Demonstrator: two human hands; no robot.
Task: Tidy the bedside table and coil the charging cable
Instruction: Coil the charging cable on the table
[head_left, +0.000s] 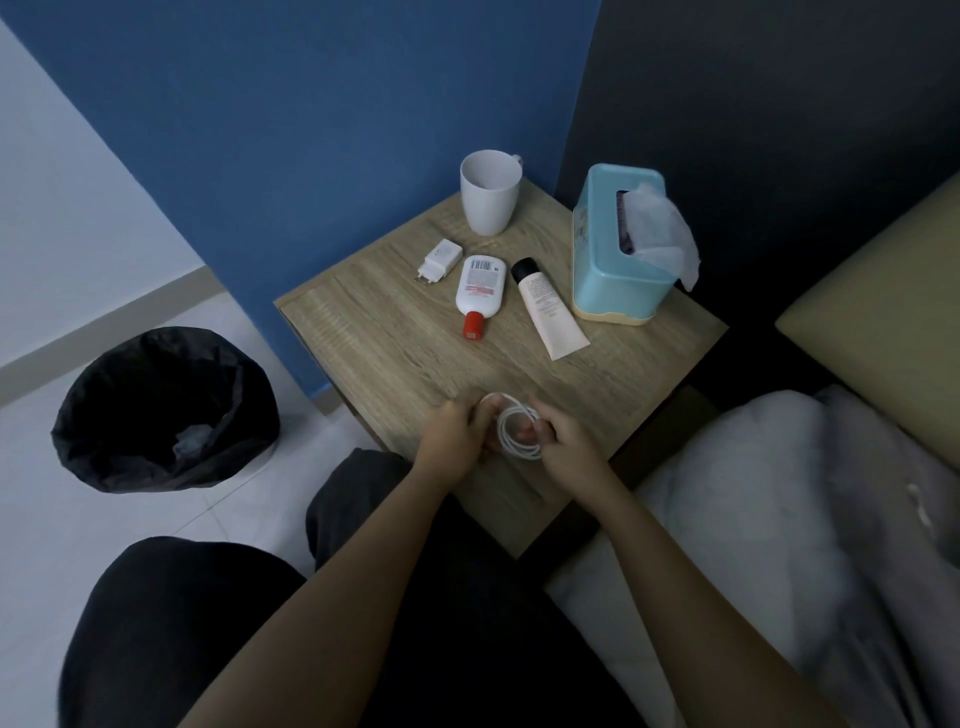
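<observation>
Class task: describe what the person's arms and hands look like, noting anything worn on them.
Both forearms are bare as far as the frame shows, with no sleeves in view. The left hand and right hand wear no gloves; no watch, bracelet or ring shows.

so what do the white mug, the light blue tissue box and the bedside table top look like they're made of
The white handled mug looks like glazed ceramic: smooth, thick-walled, faint sheen. The light blue rounded tissue box looks like moulded plastic, matte, with a cream base. The bedside table top shows pale wood grain, probably laminate, though solid wood is possible.
</observation>
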